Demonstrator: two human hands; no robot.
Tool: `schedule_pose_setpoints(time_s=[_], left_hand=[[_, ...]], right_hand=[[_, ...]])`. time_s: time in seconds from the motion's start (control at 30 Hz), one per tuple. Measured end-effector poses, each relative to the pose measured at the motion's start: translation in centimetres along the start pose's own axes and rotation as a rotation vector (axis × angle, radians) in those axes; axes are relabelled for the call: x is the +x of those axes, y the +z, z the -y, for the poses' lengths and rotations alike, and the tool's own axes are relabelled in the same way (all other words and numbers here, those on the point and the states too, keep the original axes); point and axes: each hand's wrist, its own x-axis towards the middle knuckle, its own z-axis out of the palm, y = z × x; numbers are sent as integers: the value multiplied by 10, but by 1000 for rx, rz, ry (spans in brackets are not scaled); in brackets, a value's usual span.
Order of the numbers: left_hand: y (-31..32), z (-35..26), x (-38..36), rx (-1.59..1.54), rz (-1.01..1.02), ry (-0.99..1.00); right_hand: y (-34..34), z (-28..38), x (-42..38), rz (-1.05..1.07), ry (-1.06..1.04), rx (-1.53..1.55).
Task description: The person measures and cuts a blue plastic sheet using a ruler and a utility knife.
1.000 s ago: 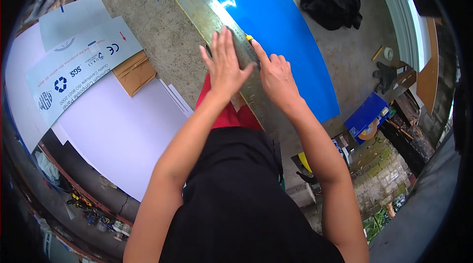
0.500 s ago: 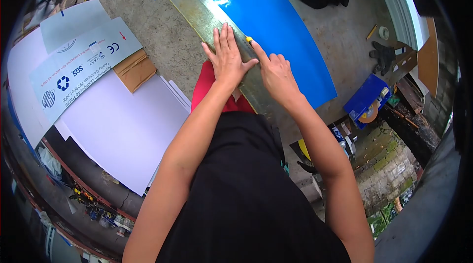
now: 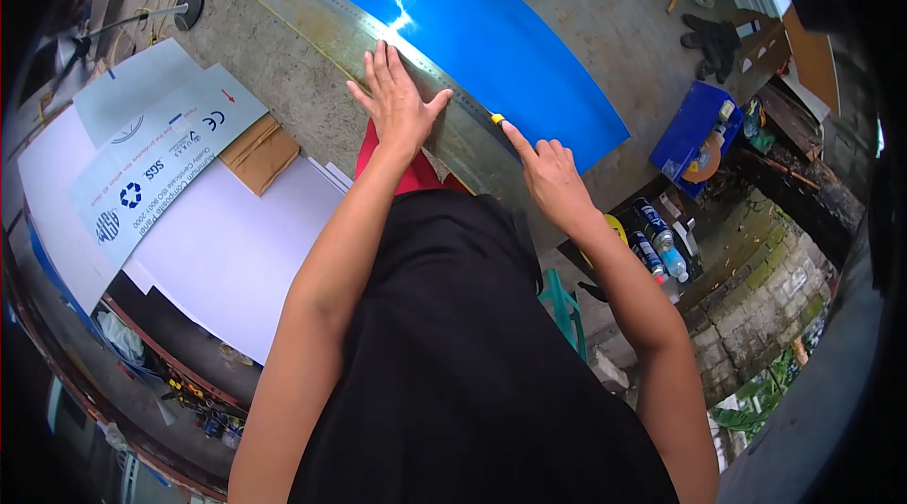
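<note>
A glossy blue sheet (image 3: 510, 60) lies on a worn bench (image 3: 302, 17), with a long metal ruler (image 3: 427, 67) along its near edge. My left hand (image 3: 397, 112) presses flat on the ruler and the bench surface beside it, fingers spread. Lower down the ruler, my right hand (image 3: 555, 178) is closed around a small tool with a yellow end (image 3: 497, 119), its index finger stretched along it. The rest of that tool is hidden by the hand, so its kind does not show.
White panels (image 3: 227, 249) and a printed protective sheet (image 3: 156, 159) are stacked at left, with brown cardboard (image 3: 263, 156) on them. A fan (image 3: 189, 8) stands behind. At right are a blue machine (image 3: 699, 136), dark gloves (image 3: 709, 41), spray cans (image 3: 652, 221) and a green stool (image 3: 562, 310).
My right hand has drawn the yellow-ended tool along the ruler toward my body, away from my left hand. My left hand stays pressed down while the whole view has shifted.
</note>
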Motion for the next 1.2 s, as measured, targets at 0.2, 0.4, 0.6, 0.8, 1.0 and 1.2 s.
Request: schedule_pose_setpoints(time_s=[0.2,0.4,0.6,0.8,1.0,1.2], left_hand=[[5,-40,-47,-2,92,60],[7,-54,-46,46,154,-1],[7,-62,-42,80,211,-57],[3,-69,-39,93,260,-109],[3,-70,-38,108,292,-119],[2,-70,-38,116,309,-122]], right_hand=[[1,1,-1,-35,-9,-17],[1,-1,-1,-25,-14,-49],[3,-7,-9,-33,-16,-56],[-1,-28,-45,-8,-14,-44],[-3,-49,-84,32,-4,-37],[-12,-56,-102,79,27,0]])
